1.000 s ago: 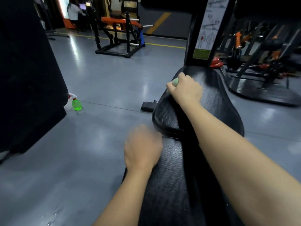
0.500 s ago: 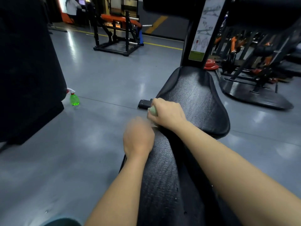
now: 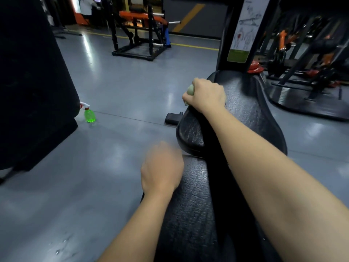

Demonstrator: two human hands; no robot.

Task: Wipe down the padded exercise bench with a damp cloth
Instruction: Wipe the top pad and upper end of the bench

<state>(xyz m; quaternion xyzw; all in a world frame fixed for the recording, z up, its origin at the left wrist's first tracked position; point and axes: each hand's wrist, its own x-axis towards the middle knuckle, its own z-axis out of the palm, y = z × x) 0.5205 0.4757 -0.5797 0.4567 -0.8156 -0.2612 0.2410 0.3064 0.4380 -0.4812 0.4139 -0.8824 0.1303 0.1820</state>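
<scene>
Wide open grey floor (image 3: 122, 87) left of the bench. Obstacles there: a green spray bottle (image 3: 89, 115) standing just beside a big dark padded block (image 3: 34, 91) that walls off the far left, and a black frame foot (image 3: 172, 118) on the floor by the seat pad (image 3: 245, 114). An upright post (image 3: 224, 50) closes the pad's far end. Right hand (image 3: 204, 95), gripping a cloth (image 3: 190, 90), and its forearm occupy the pad's left side; the right half is bare. Right of the bench: a floor strip, then a machine base (image 3: 306, 104).
</scene>
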